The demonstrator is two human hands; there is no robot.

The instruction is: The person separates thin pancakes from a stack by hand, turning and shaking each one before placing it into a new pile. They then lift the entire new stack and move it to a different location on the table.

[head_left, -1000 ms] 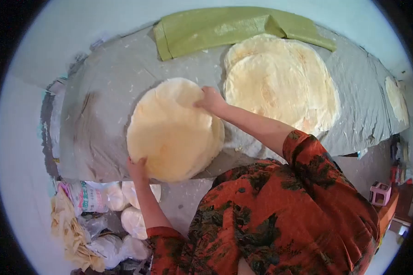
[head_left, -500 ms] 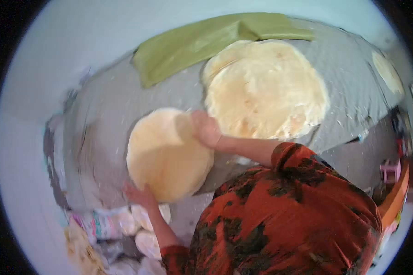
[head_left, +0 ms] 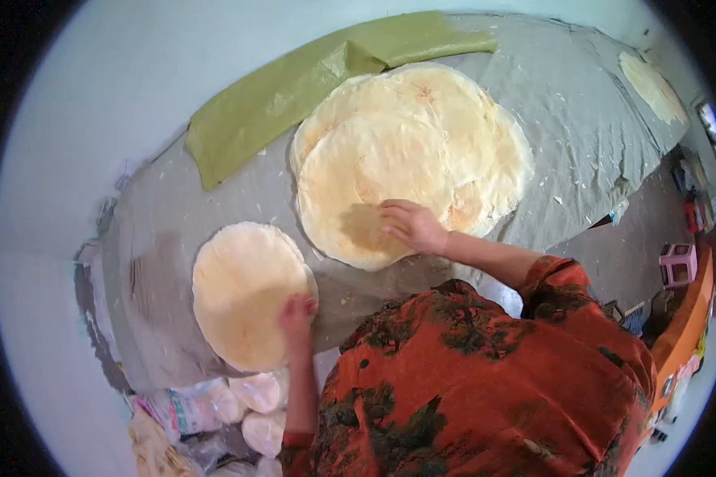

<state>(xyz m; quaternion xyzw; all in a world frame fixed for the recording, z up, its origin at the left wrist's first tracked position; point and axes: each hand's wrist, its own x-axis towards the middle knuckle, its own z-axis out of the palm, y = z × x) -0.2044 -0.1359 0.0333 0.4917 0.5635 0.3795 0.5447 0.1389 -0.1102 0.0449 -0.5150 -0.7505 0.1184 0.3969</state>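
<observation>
A broad pile of thin, pale round flatbreads (head_left: pixel 390 151) lies in the middle of the grey-covered table. My right hand (head_left: pixel 415 229) is over its lower edge, fingers loosely spread and holding nothing; its shadow falls on the top round. To the left lies a smaller pale round (head_left: pixel 243 278), perhaps more than one layer. At its right edge is my left hand (head_left: pixel 298 314), smeared by motion, so whether it grips the edge cannot be seen.
A folded olive-green cloth (head_left: pixel 278 95) runs along the table's back edge. Another flat pale round (head_left: pixel 651 86) lies at the far right. Plastic-wrapped packs (head_left: pixel 254 397) sit below the table's near left edge. A pink stool (head_left: pixel 678 265) stands on the floor at right.
A round now overlaps the left side of the large pile. My right hand has moved from the smaller round to that pile; my left hand has shifted right along the smaller round.
</observation>
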